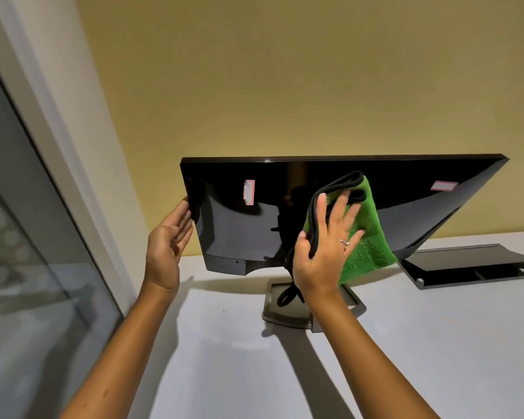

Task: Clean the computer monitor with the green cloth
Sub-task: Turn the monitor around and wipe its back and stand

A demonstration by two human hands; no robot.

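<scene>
So there's one monitor (330,207) here, sitting on a white desk (406,358) against a yellow wall (285,71), and I'll place everything off that monitor. It's glossy black, switched off, with a thin bezel, a greyish strip along the bottom edge and a flat grey stand (288,316) underneath. It's tilted, so the right end sits higher and farther back. A black cable (288,294) loops down behind onto the stand.

Far left of the monitor there's a glass pane in a pale frame (43,176). Then the left hand (168,237), fingers straight and relaxed, palm facing the monitor's left edge with the fingertips right at the bezel. That grip is released, not wrapped around anything.

On the dark panel I count two small white stickers with red borders: one (249,192) in the left part, one (443,186) near the top right corner.

About mid-monitor is the single green cloth (366,237), fuzzy microfibre with a black trim, folded over and lying against the panel. The right hand (327,246) presses it there with fingers spread flat, thumb hooked around the cloth's black left edge, so that grip is grasping the cloth. There's a ring (344,242) on one finger.

Right of the monitor, on the desk, sits one grey cable hatch (466,264) with its lid lifted.
</scene>
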